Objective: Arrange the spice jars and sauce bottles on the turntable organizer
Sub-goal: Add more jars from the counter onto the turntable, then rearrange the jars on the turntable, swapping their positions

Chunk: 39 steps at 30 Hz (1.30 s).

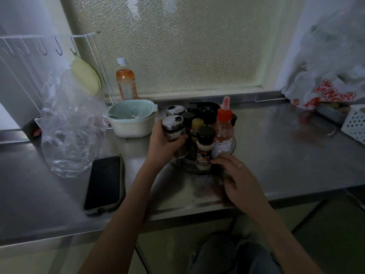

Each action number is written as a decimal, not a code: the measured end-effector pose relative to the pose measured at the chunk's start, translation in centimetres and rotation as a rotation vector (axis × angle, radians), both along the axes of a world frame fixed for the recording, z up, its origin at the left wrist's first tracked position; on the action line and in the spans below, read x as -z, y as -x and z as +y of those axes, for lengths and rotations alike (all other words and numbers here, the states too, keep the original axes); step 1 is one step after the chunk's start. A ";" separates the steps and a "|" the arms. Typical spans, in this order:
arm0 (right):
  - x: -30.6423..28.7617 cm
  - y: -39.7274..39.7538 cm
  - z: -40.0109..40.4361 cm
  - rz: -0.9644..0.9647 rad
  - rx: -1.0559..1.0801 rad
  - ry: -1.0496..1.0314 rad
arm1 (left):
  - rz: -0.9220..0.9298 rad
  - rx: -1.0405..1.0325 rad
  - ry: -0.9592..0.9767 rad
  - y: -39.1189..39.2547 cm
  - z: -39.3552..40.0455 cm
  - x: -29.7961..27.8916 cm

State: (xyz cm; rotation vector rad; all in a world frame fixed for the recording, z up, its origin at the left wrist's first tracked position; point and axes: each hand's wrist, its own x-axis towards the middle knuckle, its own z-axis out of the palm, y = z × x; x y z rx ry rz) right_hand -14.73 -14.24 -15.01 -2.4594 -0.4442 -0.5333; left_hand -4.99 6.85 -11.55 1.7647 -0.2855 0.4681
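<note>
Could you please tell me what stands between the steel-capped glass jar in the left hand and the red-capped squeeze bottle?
In the head view, a yellow-capped bottle and a black-lidded spice jar stand between them.

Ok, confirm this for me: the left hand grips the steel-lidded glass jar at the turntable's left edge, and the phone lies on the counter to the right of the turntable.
One thing is wrong: the phone lies to the left of the turntable, not the right. The head view shows it. The rest stands: the left hand grips the steel-lidded glass jar at the turntable's left edge.
</note>
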 end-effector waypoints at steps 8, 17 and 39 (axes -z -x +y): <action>0.0 -0.2 0.2 0.015 -0.035 -0.009 | -0.148 -0.066 -0.117 0.8 -1.6 1.1; 0.6 -0.2 1.6 0.039 -0.082 0.005 | 0.151 -0.061 -0.278 0.0 0.5 1.7; -18.8 -11.2 11.4 0.253 0.112 0.995 | 0.025 -0.084 -0.103 0.1 0.2 3.3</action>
